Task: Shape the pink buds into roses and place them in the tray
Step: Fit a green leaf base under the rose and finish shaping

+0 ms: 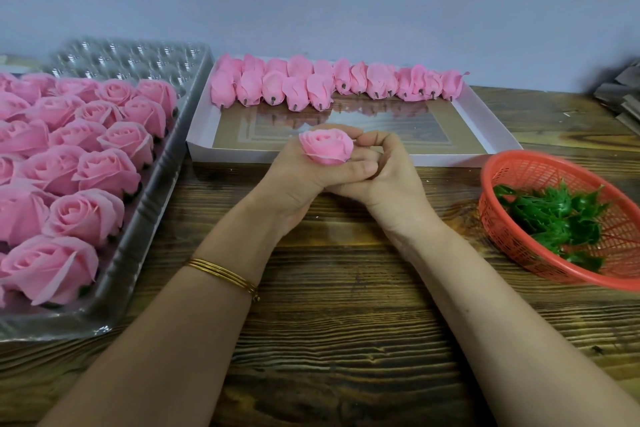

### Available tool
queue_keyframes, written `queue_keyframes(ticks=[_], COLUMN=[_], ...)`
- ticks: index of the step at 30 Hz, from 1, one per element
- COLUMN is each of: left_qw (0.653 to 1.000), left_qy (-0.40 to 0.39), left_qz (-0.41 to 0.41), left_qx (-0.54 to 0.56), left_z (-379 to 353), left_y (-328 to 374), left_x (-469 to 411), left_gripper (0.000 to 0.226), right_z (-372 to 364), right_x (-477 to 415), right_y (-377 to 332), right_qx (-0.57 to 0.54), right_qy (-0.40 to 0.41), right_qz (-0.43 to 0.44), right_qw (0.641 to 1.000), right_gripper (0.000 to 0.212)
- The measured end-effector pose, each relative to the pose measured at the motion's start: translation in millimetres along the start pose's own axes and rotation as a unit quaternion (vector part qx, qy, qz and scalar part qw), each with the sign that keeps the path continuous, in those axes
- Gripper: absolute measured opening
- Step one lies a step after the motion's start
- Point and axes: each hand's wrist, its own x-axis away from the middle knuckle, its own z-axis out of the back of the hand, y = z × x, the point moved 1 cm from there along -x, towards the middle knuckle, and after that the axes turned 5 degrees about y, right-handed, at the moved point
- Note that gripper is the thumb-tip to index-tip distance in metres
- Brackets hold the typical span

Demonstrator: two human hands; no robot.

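A pink rose [325, 146] sits upright at the centre of the view, held above the wooden table. My left hand [298, 180] grips it from below and the left. My right hand [384, 177] curls in from the right, its fingertips pinching at the rose's right edge. Behind the hands, a row of closed pink buds [332, 85] lies along the far side of a shallow white box lid [485, 121]. On the left, a clear plastic tray [152, 184] holds several finished pink roses [86, 170]; its far cells are unfilled.
A red mesh basket [512, 166] with green leaf pieces [557, 218] stands at the right. Grey stacked sheets [620, 94] lie at the far right edge. The wooden table [346, 322] runs to a pale wall behind.
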Motion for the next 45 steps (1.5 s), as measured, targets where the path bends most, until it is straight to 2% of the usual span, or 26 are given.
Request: queue_keyframes(ticks=[5, 11, 19, 22, 25, 30, 37, 40, 42, 45], left_qw=[0.999, 0.997, 0.995, 0.994, 0.989, 0.969, 0.963, 0.964, 0.964, 0.961], left_qy=[-0.001, -0.024, -0.017, 0.017, 0.054, 0.082, 0.068, 0.053, 0.039, 0.028], left_qz=[-0.013, -0.021, -0.026, -0.049, -0.088, -0.133, -0.133, -0.115, -0.12, -0.117], left_qx=[-0.03, -0.064, -0.09, -0.094, -0.108, -0.191, -0.225, -0.235, -0.234, -0.249], left_z=[3.2, 3.7, 2.2, 0.8, -2.9, -5.9, -6.6, -9.7, -9.9, -8.5], left_y=[-2.8, -4.7, -2.9, -2.9, -2.0, 1.6, 4.5, 4.5, 3.8, 3.9], left_x=[-1.1, -0.5, 1.9, 2.3, 2.7, 4.8, 8.0, 8.7, 8.6, 7.7], left_gripper=[0.028, 0.012, 0.025, 0.023, 0.01, 0.032, 0.027, 0.022, 0.01, 0.03], right_z=[3.6, 6.3, 5.7, 6.9, 9.0, 12.3, 3.1, -2.4, -3.8, -5.7], right_x=[-1.4, -0.3, 4.3, 3.2, 1.0, -1.1, 4.6, 7.7, 8.7, 8.8], right_y=[-0.9, -3.8, -10.5, -10.3, -11.3, -17.8, -26.0, -27.2, -26.2, -23.0], right_qx=[0.02, 0.041, 0.033, 0.036, 0.022, -0.032, -0.088, -0.081, -0.061, -0.021], right_qy=[-0.041, -0.074, -0.069, -0.064, -0.025, 0.049, -0.002, -0.014, -0.028, -0.044], right_qz=[0.008, 0.013, 0.0, -0.014, -0.024, 0.002, 0.038, 0.055, 0.063, 0.076], right_qw=[0.999, 0.996, 0.997, 0.997, 0.999, 0.998, 0.995, 0.995, 0.996, 0.996], right_gripper=[0.073, 0.073, 0.076, 0.073, 0.062, 0.037, 0.004, 0.008, 0.012, 0.012])
